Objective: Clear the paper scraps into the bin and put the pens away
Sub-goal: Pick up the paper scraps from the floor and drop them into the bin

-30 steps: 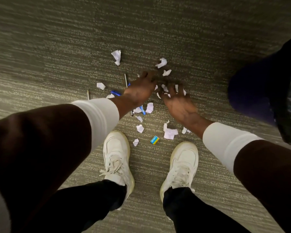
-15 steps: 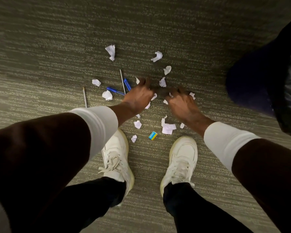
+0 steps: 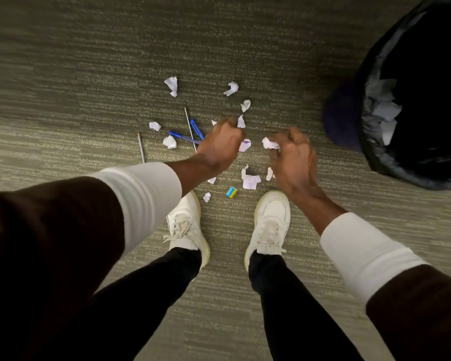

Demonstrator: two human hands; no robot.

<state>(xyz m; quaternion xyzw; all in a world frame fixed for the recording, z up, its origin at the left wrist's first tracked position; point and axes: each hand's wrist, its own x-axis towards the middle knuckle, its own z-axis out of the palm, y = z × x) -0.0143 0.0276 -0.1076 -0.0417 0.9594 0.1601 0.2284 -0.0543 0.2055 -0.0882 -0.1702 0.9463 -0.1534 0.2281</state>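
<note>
On the carpet (image 3: 63,74) ahead of the shoes: both hands fisted on paper, scraps and pens not yet cleared.

Left to right: thin refill (image 3: 141,147) points away from the shoes; blue pens (image 3: 184,138) lie crossed, one diagonal, one near-crosswise. Left hand (image 3: 219,145) is curled tight on a scrap (image 3: 241,121), right hand (image 3: 292,155) on another (image 3: 270,144), likely bunching a load. Loose scraps (image 3: 250,181) lie between. Bin (image 3: 370,142) at far right, part-filled.
</note>
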